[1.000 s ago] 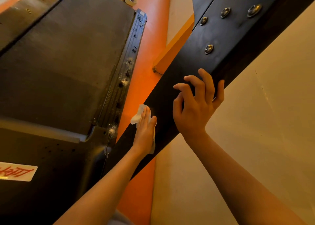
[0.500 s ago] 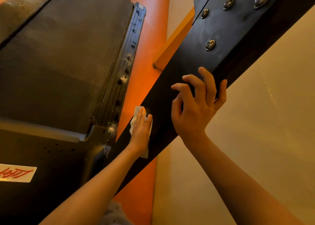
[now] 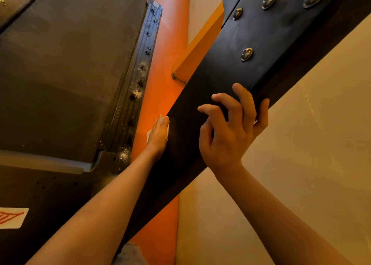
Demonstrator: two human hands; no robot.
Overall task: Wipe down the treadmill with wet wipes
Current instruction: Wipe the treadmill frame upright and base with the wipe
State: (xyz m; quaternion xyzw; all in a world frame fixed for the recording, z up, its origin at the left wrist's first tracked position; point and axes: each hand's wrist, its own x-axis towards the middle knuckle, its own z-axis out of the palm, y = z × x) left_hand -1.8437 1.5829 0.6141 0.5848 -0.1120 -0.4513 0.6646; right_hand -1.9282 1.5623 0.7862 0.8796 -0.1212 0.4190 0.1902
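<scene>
The wet wipe (image 3: pixel 149 134) is pressed by the flat-fingered left hand (image 3: pixel 158 136) onto the left edge of the treadmill upright (image 3: pixel 230 70), whose length runs up-right past the right hand (image 3: pixel 230 138) curled over its right edge.

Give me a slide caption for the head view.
Left hand presses a wipe flat against the treadmill's black upright while the right hand grips its edge.

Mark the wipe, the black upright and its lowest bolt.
wipe (image 3: pixel 149 135): head view, white corner beside the fingers
black upright (image 3: pixel 210 80): head view, bare front face
bolt (image 3: pixel 246 54): head view, its shiny cap
</scene>
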